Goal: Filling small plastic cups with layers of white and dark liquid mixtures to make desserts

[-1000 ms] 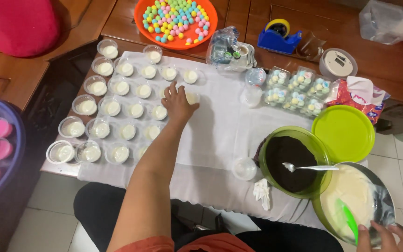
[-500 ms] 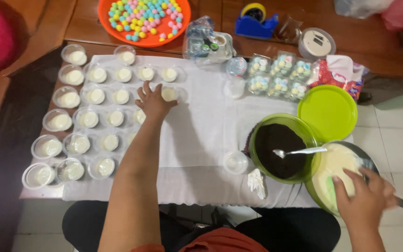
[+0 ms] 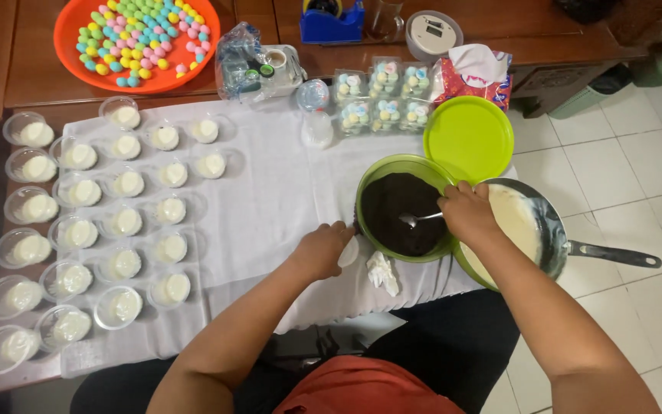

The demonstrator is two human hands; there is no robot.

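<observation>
My left hand (image 3: 323, 249) is closed around a small clear plastic cup (image 3: 349, 251) on the white cloth (image 3: 277, 199), just left of the green bowl (image 3: 375, 180) of dark crumbs. My right hand (image 3: 465, 211) grips the metal spoon (image 3: 415, 219) whose scoop rests in the dark crumbs (image 3: 400, 211). Right of the bowl is a pan (image 3: 545, 230) of pale cream with a dark handle. Several small cups of white filling (image 3: 128, 182) stand in rows on the left of the cloth.
A lime green lid (image 3: 469, 138) lies behind the bowl. An orange tray of pastel balls (image 3: 136, 34), a clear bag of bottles (image 3: 250, 65), boxed pastel sweets (image 3: 381, 96), a tape dispenser (image 3: 331, 19) and a crumpled tissue (image 3: 383, 272) surround the work area. Tiled floor lies to the right.
My left hand pulled back from the rows of filled cups to the small cup by the green bowl. My right hand moved from the pan to the spoon in the bowl.
</observation>
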